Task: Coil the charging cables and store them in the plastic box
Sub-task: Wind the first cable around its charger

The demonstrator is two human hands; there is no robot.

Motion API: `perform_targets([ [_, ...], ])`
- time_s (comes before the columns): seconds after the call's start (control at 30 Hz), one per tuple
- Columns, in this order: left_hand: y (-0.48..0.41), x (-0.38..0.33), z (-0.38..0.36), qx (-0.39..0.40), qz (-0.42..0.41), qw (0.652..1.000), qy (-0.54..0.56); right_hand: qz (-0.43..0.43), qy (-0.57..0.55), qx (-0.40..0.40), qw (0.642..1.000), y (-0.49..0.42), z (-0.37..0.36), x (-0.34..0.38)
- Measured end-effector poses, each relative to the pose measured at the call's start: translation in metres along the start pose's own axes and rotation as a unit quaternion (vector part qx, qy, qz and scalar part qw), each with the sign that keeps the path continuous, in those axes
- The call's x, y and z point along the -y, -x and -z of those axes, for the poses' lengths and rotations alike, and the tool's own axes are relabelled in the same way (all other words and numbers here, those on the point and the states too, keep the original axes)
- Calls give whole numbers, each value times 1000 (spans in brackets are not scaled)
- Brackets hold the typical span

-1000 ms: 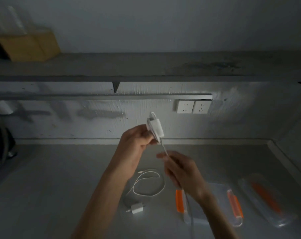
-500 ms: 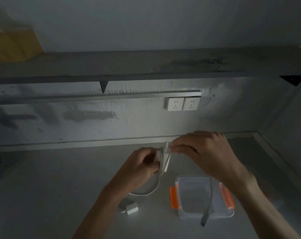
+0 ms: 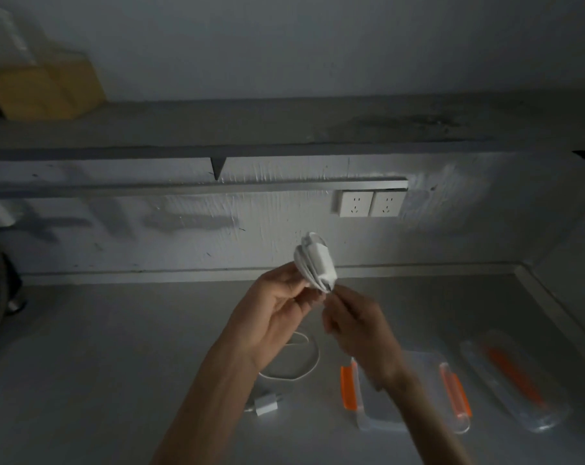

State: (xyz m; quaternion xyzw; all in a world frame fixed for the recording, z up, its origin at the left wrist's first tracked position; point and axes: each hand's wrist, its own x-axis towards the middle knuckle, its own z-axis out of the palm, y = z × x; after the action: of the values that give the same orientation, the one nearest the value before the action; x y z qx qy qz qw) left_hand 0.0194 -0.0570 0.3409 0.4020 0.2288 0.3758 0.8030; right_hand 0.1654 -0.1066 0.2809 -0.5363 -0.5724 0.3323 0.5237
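The charger point(image 3: 321, 263) with cable wound round it looks like smooth white plastic with a slight sheen. The box point(image 3: 385, 421) is clear, glossy plastic with bright orange plastic clasps; the lid point(image 3: 536, 414) beside it is the same clear plastic. The counter point(image 3: 116, 364) is a matt, smooth grey surface. The wall point(image 3: 267, 229) behind is rough, streaked and scuffed. The sockets point(image 3: 370, 203) are smooth white plastic. The rail point(image 3: 217, 187) above them looks like brushed metal.
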Motion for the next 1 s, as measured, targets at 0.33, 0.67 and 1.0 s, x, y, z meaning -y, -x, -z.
perform_targets([
  [0.33, -22, 15, 29, -172, -22, 981, -84, 58, 269, 2, 961, 38, 15, 18],
  [0.67, -5, 44, -1, -132, -15, 974, -183, 179, 247, -108, 946, 21, 45, 59],
  [1.0, 3, 37, -9, -126, -61, 955, -261, 61, -136, -205, 967, 15, 18, 35],
])
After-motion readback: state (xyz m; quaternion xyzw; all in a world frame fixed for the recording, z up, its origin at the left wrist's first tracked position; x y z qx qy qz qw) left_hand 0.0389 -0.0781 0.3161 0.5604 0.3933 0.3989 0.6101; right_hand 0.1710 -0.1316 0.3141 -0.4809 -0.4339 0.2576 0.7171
